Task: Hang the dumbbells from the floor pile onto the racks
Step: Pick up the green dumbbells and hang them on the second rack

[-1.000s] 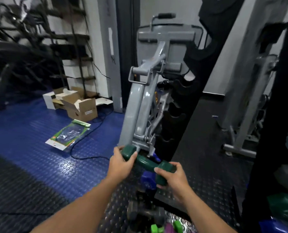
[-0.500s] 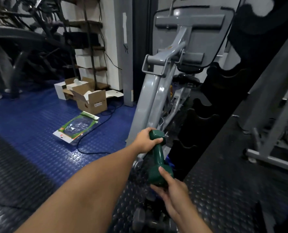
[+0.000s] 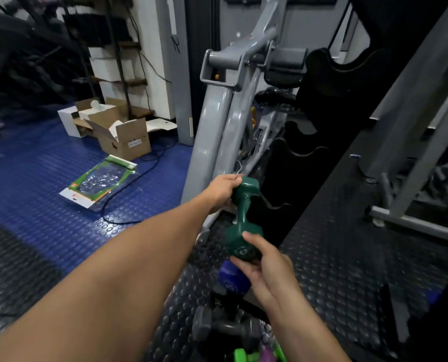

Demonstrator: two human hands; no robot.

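- You hold a dark green dumbbell [image 3: 243, 218] between both hands, standing nearly upright in the air, right in front of the black notched rack [image 3: 319, 142].
- Your left hand [image 3: 224, 190], arm stretched far forward, grips the upper head of the dumbbell, fingers wrapped over its top.
- Your right hand [image 3: 266, 270] grips the lower head from beneath and from the side, with a finger lying across its face and the others curled under it.
- The dumbbell sits just beside one of the rack's lower notches; you cannot tell from here whether it touches the rack.
- Below your right hand, on the dark studded floor [image 3: 348, 257], lies the pile: a blue dumbbell [image 3: 230, 280] just under your fingers, a grey dumbbell [image 3: 225, 327] nearer you, and bright green and purple ones at the bottom edge.
- To the left of the rack stands a grey machine frame [image 3: 217, 121].
- Further left, on blue flooring, sit open cardboard boxes [image 3: 121, 134] and a flat green package [image 3: 100, 178], with a black cable trailing past them.
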